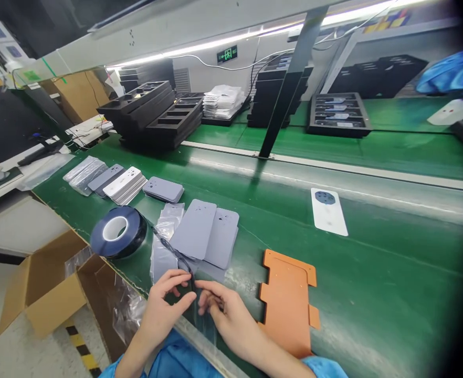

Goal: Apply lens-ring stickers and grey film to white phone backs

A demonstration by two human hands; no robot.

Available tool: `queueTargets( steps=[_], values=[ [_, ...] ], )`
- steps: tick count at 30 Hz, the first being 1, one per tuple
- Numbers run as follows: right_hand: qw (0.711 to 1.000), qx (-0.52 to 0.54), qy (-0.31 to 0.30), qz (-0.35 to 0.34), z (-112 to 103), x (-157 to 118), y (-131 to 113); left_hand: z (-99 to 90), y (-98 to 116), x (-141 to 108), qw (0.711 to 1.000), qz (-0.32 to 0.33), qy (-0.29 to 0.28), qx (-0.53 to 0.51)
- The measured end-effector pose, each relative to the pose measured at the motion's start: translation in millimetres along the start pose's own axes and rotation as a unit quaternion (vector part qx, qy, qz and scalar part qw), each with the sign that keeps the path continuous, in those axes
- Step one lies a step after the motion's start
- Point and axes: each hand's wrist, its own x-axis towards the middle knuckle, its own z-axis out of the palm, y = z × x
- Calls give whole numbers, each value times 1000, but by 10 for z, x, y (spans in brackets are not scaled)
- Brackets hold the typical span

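Note:
A strip of dark clear film runs from the roll of blue film over the near edge of a stack of phone back covers to my hands. My left hand has its fingers bent round the strip's near end, the index fingertip on it. Facing it, my right hand touches the same end with a stretched index finger, its other fingers curled in. Part of the film is too clear to make out. Grey phone back covers lie fanned just beyond my hands, beside clear sleeves.
An orange notched fixture plate lies right of my hands. Farther right is a white back cover. More stacked covers sit at the left. Black trays stand at the back; an open carton is below the bench edge.

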Motion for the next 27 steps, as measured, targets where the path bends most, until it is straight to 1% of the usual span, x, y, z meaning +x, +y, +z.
queueTargets(
  steps=[4, 7, 9, 11, 12, 13, 15, 16, 17, 18, 19, 20, 21, 23, 25, 27],
  values=[
    [1000, 17, 3, 21, 0, 4, 8, 73, 24, -21, 999, 29, 19, 41],
    [997, 58, 7, 46, -11, 27, 19, 69, -10, -22, 996, 46, 39, 63],
    [994, 87, 14, 62, -30, 60, 8, 32, -65, -19, 996, 25, 61, 56],
    [989, 121, 14, 82, -53, 99, -25, -15, -119, -20, 997, -34, 68, 26],
    [985, 142, 10, 96, -64, 118, -47, -35, -136, -24, 996, -74, 57, 1],
    [981, 162, 7, 110, -72, 135, -71, -49, -144, -31, 992, -114, 31, -32],
    [973, 187, 4, 138, -80, 156, -118, -50, -136, -53, 975, -185, -44, -113],
    [971, 188, 2, 147, -80, 161, -141, -35, -125, -68, 962, -210, -79, -153],
    [971, 183, 0, 151, -79, 162, -162, -13, -114, -85, 951, -225, -102, -184],
    [973, 174, -2, 153, -77, 161, -182, 15, -108, -104, 947, -230, -109, -199],
    [975, 163, -3, 153, -74, 158, -200, 45, -107, -123, 950, -224, -96, -194],
    [976, 153, -4, 153, -71, 155, -216, 73, -112, -144, 961, -205, -68, -170],
    [978, 144, -2, 151, -68, 152, -229, 97, -121, -164, 976, -173, -35, -129],
    [979, 133, -1, 155, -60, 148, -243, 119, -141, -201, 996, -78, 20, -32],
    [977, 132, -5, 166, -52, 147, -241, 109, -144, -228, 998, 21, 33, 49],
    [975, 136, -13, 176, -47, 148, -230, 83, -128, -238, 990, 95, 24, 100]
  ],
)
